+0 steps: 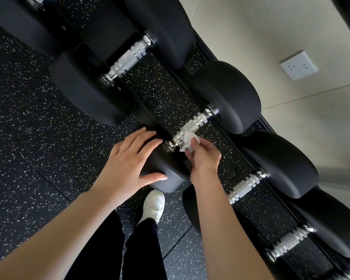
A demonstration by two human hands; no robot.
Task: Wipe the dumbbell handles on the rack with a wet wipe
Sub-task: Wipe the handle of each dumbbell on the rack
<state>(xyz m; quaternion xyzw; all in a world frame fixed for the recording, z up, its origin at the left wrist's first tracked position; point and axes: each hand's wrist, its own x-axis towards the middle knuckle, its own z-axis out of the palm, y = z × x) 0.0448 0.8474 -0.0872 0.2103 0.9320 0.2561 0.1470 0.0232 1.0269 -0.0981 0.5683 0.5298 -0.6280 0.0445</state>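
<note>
My left hand (129,158) lies flat, fingers spread, on the near dumbbell head (166,170). My right hand (203,156) has its fingers pinched on the wet wipe (187,141), pressed to the handle (190,128). The knurling could snag and tear it; farther handles remain unwiped.

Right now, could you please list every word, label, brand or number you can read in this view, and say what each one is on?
None can be read.
Dumbbell heads: plain black, no weight numbers facing the camera.
Chrome handles: knurling and rings only.
Wet wipe in the right hand: blank white.
Wall socket: slots only, no lettering.
White shoe: no legible brand.
</note>
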